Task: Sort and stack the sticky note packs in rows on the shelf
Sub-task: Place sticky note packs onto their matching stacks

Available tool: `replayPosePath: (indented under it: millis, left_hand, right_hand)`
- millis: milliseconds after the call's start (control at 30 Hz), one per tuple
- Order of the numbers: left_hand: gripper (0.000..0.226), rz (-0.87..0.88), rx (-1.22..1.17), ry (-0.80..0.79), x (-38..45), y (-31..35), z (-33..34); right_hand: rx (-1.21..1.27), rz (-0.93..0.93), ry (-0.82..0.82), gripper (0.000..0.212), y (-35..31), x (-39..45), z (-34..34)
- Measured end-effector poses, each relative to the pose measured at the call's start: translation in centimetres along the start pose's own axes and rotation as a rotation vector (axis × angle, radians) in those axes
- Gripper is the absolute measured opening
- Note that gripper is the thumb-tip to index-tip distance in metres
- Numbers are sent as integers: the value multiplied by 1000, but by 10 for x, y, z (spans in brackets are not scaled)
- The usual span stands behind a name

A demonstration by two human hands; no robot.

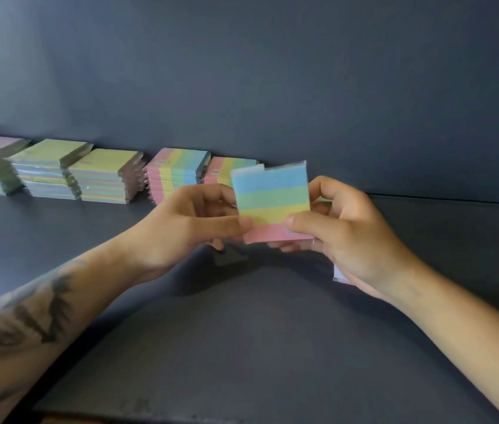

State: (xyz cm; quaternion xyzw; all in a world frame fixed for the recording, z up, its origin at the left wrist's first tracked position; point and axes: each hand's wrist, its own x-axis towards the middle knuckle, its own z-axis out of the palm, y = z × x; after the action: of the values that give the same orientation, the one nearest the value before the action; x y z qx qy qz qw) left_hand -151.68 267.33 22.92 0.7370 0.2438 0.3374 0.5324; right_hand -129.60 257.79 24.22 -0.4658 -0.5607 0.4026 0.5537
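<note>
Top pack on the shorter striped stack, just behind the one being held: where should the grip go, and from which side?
Probably by its two side edges, coming from above and in front. The shorter striped stack lies flat against the back wall, with the taller striped stack close on its left. The held pack, pinched by the left hand and right hand, covers its right part.

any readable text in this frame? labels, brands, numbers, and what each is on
None can be read.
Held striped pack: small mark on the pink band by the right hand thumb, too blurred.
Striped stack behind the left hand: small dark mark on the top pack's pink strip, too small.
Forearm tattoo: no legible letters.
</note>
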Motion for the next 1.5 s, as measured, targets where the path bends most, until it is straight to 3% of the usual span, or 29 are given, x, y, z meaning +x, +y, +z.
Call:
replayPosePath:
  millis: [100,200,333,467,533,633,700,767,900,1067,1200,1500]
  left_hand:
    - [46,-16,-37,5,0,1,3]
    - [50,-18,-116,63,-2,5,1]
    - [32,-26,-95,84,-4,8,-1]
    - [24,-39,-59,67,-7,9,-1]
    - [29,-47,-2,18,-10,11,-2]
    - [33,-66,123,-34,-15,14,-5]
    - [37,-66,203,-56,-18,19,-7]
    - [56,-64,336,-59,-21,26,-9]
    - [73,-136,726,58,-31,23,-25]
    - [68,-199,1193,12,-52,10,-45]
    - [77,-239,1214,8,-58,-4,-49]
    - [62,-243,1163,14,-58,-8,-53]
  right_hand:
    - [0,23,-39,34,-2,-2,5]
    - [-124,-28,-19,48,-2,-2,3]
    - [-581,-258,-11,77,-1,-9,-2]
    - [-1027,-540,-149,58,-4,-12,0]
    - [-1143,-620,-183,45,-3,-11,3]
    - [-1227,-674,-217,43,-2,-9,3]
    - [-1250,-647,-243,50,-3,-8,3]
    - [-1217,-550,-239,56,-9,-6,4]
    - [-1209,-365,-176,59,-26,20,9]
    - [-1302,-231,-140,53,-34,75,29]
    - [-1382,-160,-103,53,-27,106,43]
    - [-1335,-107,-3,40,-17,125,57]
